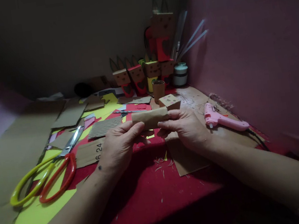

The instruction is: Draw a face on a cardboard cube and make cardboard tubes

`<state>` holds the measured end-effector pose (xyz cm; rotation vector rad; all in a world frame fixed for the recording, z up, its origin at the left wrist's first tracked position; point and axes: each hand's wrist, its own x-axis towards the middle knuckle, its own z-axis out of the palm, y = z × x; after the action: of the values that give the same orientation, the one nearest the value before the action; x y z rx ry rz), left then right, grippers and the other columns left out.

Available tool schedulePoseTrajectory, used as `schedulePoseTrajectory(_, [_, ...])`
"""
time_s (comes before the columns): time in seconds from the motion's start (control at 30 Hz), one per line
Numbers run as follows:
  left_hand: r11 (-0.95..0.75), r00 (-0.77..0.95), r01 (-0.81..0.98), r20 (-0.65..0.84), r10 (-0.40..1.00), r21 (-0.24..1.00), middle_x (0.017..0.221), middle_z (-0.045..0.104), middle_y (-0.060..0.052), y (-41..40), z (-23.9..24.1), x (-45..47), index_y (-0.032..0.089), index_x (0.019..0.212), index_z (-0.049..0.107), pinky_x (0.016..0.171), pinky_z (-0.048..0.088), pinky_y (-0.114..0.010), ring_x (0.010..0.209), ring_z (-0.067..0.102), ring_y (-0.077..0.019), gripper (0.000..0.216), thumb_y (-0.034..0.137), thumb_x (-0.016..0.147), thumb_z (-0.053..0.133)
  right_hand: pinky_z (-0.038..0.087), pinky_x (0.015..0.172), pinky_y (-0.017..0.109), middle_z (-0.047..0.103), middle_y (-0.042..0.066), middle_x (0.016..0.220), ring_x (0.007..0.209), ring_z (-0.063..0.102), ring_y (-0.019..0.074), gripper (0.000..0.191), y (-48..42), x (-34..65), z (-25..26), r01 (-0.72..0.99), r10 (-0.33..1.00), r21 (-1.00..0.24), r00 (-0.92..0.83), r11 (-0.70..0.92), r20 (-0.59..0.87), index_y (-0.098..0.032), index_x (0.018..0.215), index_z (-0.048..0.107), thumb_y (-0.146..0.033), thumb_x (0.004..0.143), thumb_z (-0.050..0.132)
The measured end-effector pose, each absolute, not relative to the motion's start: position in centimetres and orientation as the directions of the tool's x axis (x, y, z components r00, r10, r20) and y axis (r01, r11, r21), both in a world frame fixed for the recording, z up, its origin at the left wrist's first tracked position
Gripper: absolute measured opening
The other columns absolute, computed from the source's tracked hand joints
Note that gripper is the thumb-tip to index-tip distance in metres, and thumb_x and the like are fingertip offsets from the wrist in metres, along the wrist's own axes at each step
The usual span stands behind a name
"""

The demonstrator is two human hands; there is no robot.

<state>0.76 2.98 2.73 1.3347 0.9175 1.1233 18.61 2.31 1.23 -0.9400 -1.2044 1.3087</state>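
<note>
A rolled brown cardboard piece is held level between both hands above the red paper. My left hand pinches its left end, fingers closed on it. My right hand grips the right end in the same way. Just behind the roll sits a small cardboard box with dots on top, and behind that an upright cardboard tube.
Large scissors with yellow and red handles lie at the left on yellow paper. A pink glue gun rests at the right. Cardboard scraps and corrugated pieces cover the middle. Several paper-roll rabbit figures and a white jar stand in the back corner.
</note>
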Motion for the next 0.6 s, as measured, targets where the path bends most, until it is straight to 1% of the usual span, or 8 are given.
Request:
schedulePoseTrajectory(0.1, [-0.115, 0.206, -0.035, 0.120, 0.971, 0.993, 0.065, 0.069, -0.004, 2.78, 2.96, 0.76, 0.014, 0.084, 0.075, 0.052, 0.052, -0.023, 0.058, 0.063, -0.0146, 0.017, 0.030, 0.081, 0.069, 0.050, 0.057, 0.026, 0.072, 0.003, 0.078, 0.059, 0.063, 0.0120, 0.018, 2.27, 18.45, 1.29, -0.202, 0.989, -0.977, -0.113, 0.072, 0.097, -0.019, 0.089, 0.075, -0.027, 0.073, 0.075])
schedulePoseTrajectory(0.23, [-0.119, 0.272, -0.036, 0.124, 0.954, 0.992, 0.073, 0.071, -0.004, 2.72, 3.06, 0.65, 0.016, 0.091, 0.073, 0.051, 0.052, -0.023, 0.062, 0.065, -0.0157, 0.017, 0.028, 0.078, 0.071, 0.051, 0.054, 0.025, 0.069, 0.001, 0.068, 0.056, 0.063, 0.0122, 0.014, 2.42, 18.48, 1.32, -0.225, 0.995, -0.974, -0.091, 0.030, 0.051, -0.018, 0.083, 0.073, -0.028, 0.073, 0.075])
schedulePoseTrajectory(0.3, [-0.140, 0.260, -0.011, 0.138, 0.956, 0.990, 0.067, 0.069, -0.003, 2.57, 3.01, 0.71, 0.016, 0.089, 0.073, 0.049, 0.050, -0.022, 0.057, 0.063, -0.0142, 0.014, 0.025, 0.078, 0.071, 0.052, 0.052, 0.025, 0.068, 0.000, 0.064, 0.054, 0.062, 0.0117, 0.012, 2.44, 18.49, 1.39, -0.237, 0.995, -0.971, -0.099, -0.012, 0.012, -0.018, 0.080, 0.072, -0.027, 0.072, 0.076])
schedulePoseTrajectory(0.37, [-0.164, 0.208, 0.015, 0.157, 0.966, 0.986, 0.064, 0.068, -0.002, 2.31, 2.99, 0.84, 0.016, 0.088, 0.073, 0.043, 0.047, -0.022, 0.050, 0.059, -0.0122, 0.013, 0.023, 0.079, 0.069, 0.051, 0.049, 0.024, 0.068, 0.000, 0.067, 0.052, 0.062, 0.0110, 0.015, 2.37, 18.42, 1.54, -0.254, 0.992, -0.965, -0.118, -0.063, -0.034, -0.019, 0.082, 0.073, -0.027, 0.070, 0.077])
schedulePoseTrajectory(0.47, [-0.175, 0.151, 0.020, 0.170, 0.974, 0.984, 0.072, 0.071, -0.003, 1.96, 3.07, 1.08, 0.016, 0.092, 0.074, 0.039, 0.045, -0.022, 0.048, 0.059, -0.0120, 0.016, 0.023, 0.079, 0.068, 0.051, 0.046, 0.022, 0.070, 0.001, 0.073, 0.051, 0.062, 0.0100, 0.021, 2.23, 18.25, 1.77, -0.285, 0.989, -0.952, -0.127, -0.114, -0.080, -0.019, 0.087, 0.073, -0.025, 0.068, 0.078])
schedulePoseTrajectory(0.53, [-0.168, 0.156, 0.021, 0.163, 0.974, 0.986, 0.065, 0.069, -0.002, 1.91, 3.17, 1.17, 0.017, 0.089, 0.074, 0.040, 0.047, -0.023, 0.047, 0.060, -0.0127, 0.014, 0.023, 0.078, 0.069, 0.050, 0.044, 0.021, 0.070, 0.001, 0.072, 0.050, 0.061, 0.0097, 0.020, 2.25, 18.24, 1.80, -0.290, 0.989, -0.948, -0.112, -0.130, -0.101, -0.018, 0.088, 0.073, -0.025, 0.069, 0.077])
schedulePoseTrajectory(0.6, [-0.158, 0.176, 0.026, 0.151, 0.973, 0.987, 0.057, 0.066, 0.001, 1.99, 3.25, 1.21, 0.017, 0.085, 0.073, 0.041, 0.049, -0.023, 0.044, 0.060, -0.0133, 0.010, 0.023, 0.077, 0.070, 0.049, 0.043, 0.020, 0.068, 0.002, 0.066, 0.048, 0.061, 0.0101, 0.018, 2.39, 18.35, 1.68, -0.284, 0.989, -0.949, -0.100, -0.136, -0.112, -0.018, 0.087, 0.071, -0.026, 0.071, 0.076])
